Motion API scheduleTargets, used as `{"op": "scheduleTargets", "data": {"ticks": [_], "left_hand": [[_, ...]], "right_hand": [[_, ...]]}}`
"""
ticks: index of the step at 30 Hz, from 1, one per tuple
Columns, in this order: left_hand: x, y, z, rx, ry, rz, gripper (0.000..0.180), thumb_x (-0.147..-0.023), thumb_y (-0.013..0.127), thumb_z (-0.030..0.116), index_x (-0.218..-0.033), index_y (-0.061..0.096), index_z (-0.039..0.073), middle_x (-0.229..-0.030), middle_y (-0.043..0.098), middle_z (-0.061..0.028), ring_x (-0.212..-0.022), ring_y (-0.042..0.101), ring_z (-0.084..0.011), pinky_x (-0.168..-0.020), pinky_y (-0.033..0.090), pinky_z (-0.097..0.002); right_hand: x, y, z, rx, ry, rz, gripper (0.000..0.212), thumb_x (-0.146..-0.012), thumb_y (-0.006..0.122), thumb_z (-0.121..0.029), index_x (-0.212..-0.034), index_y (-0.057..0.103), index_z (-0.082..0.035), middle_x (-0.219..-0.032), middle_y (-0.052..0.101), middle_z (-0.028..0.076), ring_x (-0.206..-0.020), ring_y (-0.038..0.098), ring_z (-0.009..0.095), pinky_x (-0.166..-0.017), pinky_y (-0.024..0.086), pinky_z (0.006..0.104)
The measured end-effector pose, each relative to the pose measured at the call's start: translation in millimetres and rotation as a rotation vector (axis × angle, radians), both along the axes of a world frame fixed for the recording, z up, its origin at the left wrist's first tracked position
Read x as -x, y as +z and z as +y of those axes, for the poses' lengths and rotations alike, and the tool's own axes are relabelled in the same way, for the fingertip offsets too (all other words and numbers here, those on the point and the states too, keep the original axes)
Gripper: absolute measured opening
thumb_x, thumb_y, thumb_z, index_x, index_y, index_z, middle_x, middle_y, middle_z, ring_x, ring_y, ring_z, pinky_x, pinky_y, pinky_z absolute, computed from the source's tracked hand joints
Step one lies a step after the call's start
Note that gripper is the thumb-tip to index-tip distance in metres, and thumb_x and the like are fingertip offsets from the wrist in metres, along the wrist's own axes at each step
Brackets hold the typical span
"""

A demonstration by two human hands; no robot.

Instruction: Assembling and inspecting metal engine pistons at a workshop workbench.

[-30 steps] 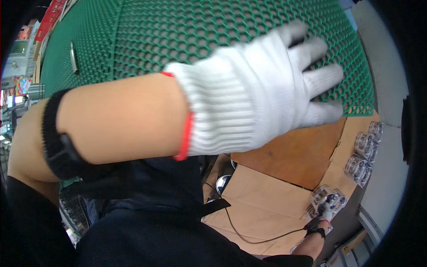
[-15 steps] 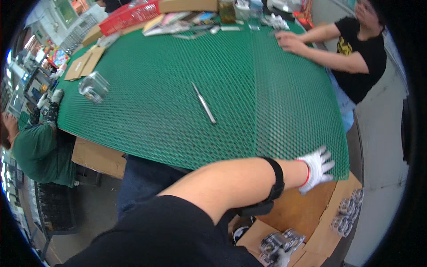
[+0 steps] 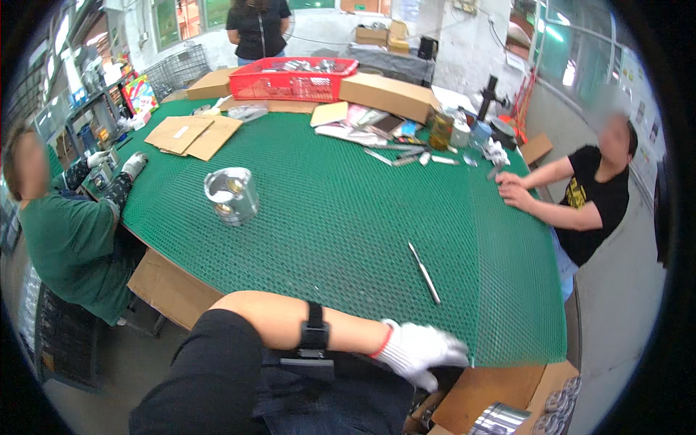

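Observation:
My left hand (image 3: 424,353), in a white glove with a red cuff, reaches across my body to the near edge of the table. Its fingers are stretched out, and nothing shows in them. Just beyond it, a slim silver pen-like tool (image 3: 425,273) with a pointed tip lies on the green mesh mat (image 3: 341,239). Farther left, a shiny metal piston (image 3: 232,196) stands on the mat. Below the table's edge at the right, another piston (image 3: 500,419) is partly cut off by the picture's rim. My right hand is out of sight.
Several pistons (image 3: 558,406) sit by a cardboard box (image 3: 482,399) at the lower right. A red basket (image 3: 290,87) of metal parts, flat cardboard (image 3: 192,136), jars (image 3: 441,130) and papers line the far side. Co-workers sit left (image 3: 72,225) and right (image 3: 605,196); another person stands behind.
My left hand has drawn back leftward from the table's right corner, its fingers no longer spread. My view has tilted up, showing more of the far side. The right glove low down has left view.

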State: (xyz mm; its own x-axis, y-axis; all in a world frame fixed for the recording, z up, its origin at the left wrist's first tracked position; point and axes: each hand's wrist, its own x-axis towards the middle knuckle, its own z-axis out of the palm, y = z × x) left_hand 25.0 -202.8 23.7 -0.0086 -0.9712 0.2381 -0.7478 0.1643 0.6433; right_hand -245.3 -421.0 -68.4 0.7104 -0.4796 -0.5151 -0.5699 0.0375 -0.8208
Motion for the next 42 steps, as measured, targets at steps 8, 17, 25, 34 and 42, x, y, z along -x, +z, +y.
{"op": "scheduleTargets", "data": {"ticks": [8,17,25,34,42], "left_hand": [[-122.6,12.4,267.8,-0.127,1.157,-0.213,0.071,-0.084,0.068,0.036,-0.138,0.043,-0.004,-0.137,0.047,-0.0281,-0.125,0.049,-0.0409,-0.107,0.040,-0.0444],[-124.0,10.1,388.1,-0.002,1.524,-0.049,0.074,-0.085,0.069,0.026,-0.145,0.034,0.001,-0.138,0.049,-0.0264,-0.129,0.049,-0.0361,-0.109,0.039,-0.0406],[-0.3,12.0,369.7,0.105,1.247,0.023,0.064,-0.075,0.075,0.014,-0.132,0.051,-0.003,-0.133,0.054,-0.0236,-0.124,0.053,-0.0365,-0.106,0.042,-0.0431],[-51.5,37.1,225.1,0.271,0.831,-0.466,0.063,-0.063,0.072,0.004,-0.123,0.054,0.000,-0.126,0.056,-0.0216,-0.111,0.059,-0.0358,-0.098,0.046,-0.0494],[-25.8,26.0,228.4,-0.129,1.235,-0.501,0.042,-0.069,0.074,0.015,-0.106,0.058,0.006,-0.096,0.064,-0.0111,-0.086,0.064,-0.0324,-0.075,0.052,-0.0417]], "right_hand": [[-132.6,171.1,71.5,0.208,0.380,-0.278,0.089,-0.070,0.071,-0.004,-0.149,0.032,-0.010,-0.141,0.048,0.015,-0.125,0.049,0.026,-0.104,0.041,0.0369],[-366.3,231.1,243.9,1.054,1.048,-0.224,0.082,-0.067,0.075,-0.027,-0.141,0.044,-0.009,-0.127,0.057,0.025,-0.120,0.055,0.035,-0.102,0.044,0.0389],[-440.9,188.4,285.4,1.162,1.488,-0.142,0.086,-0.064,0.075,-0.029,-0.143,0.044,-0.015,-0.115,0.064,0.023,-0.102,0.064,0.035,-0.087,0.053,0.0417],[-382.6,171.4,144.5,1.128,1.002,-0.464,0.050,-0.082,0.069,-0.021,-0.130,0.056,-0.015,-0.113,0.063,0.015,-0.102,0.065,0.027,-0.092,0.052,0.0385],[-327.1,86.1,105.8,1.424,0.930,-0.264,0.044,-0.087,0.063,-0.016,-0.130,0.056,-0.025,-0.107,0.060,0.017,-0.096,0.062,0.036,-0.081,0.053,0.0474]]}}
